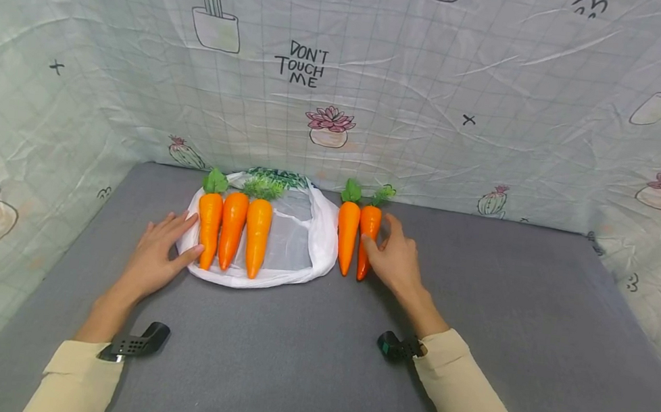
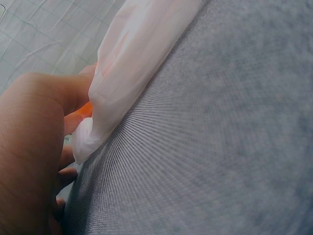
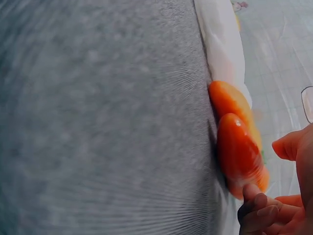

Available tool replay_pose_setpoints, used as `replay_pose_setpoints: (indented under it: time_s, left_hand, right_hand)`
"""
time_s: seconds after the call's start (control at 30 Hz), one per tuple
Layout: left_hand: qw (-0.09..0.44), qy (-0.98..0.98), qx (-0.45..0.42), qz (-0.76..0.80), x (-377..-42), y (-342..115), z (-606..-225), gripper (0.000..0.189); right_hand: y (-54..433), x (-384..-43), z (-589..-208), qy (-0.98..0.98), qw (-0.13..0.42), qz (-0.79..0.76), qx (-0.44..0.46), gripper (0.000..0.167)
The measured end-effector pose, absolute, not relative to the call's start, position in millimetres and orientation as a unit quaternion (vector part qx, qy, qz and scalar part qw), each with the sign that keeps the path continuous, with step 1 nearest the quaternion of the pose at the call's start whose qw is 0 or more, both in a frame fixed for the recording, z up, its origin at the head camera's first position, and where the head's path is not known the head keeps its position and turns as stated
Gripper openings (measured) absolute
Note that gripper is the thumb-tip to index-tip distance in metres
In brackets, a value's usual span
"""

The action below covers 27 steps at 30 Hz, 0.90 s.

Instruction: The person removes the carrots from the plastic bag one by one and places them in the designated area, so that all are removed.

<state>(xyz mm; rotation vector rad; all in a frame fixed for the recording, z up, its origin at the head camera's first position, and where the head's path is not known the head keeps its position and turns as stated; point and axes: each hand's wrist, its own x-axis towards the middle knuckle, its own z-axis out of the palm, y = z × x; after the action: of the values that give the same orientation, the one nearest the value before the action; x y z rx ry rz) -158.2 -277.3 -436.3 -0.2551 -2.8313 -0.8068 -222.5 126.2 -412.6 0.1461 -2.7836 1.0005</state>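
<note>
Three orange carrots lie side by side on a white plastic bag (image 1: pixel 324 246): a left one (image 1: pixel 209 226), a middle one (image 1: pixel 232 230) and a right one (image 1: pixel 257 235). My left hand (image 1: pixel 156 257) rests at the bag's left edge, its fingers spread and its thumb by the left carrot. To the right of the bag lie two more leafy-topped carrots, an inner one (image 1: pixel 347 238) and an outer one (image 1: pixel 369 221). Over the outer carrot is my right hand (image 1: pixel 397 261), its thumb and fingers apart around it. In the right wrist view the thumb stands off that carrot (image 3: pixel 238 147).
The things lie toward the back of a grey table (image 1: pixel 287 371). Behind and beside it hangs a pale cloth (image 1: pixel 418 80) printed with cacti and lettering. A dark strapped device sits on each wrist, the left one (image 1: pixel 137 344) and the right one (image 1: pixel 397 347).
</note>
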Motion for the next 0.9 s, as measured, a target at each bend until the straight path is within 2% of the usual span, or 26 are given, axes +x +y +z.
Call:
replay_pose_setpoints:
  time_s: [0.43,0.9]
  left_hand:
    - [0.092,-0.955,-0.085,-0.267,-158.8,-277.0,-436.4,0.069]
    - [0.096,-0.955,-0.089,-0.265,-159.0,-278.0,-437.3,0.069]
  right_hand:
    - [108.1,-218.7,-391.2,-0.926,0.091,0.362,0.056,0.066]
    - [76.3,-218.0,-384.9,-0.919,0.099,0.371,0.089,0.061]
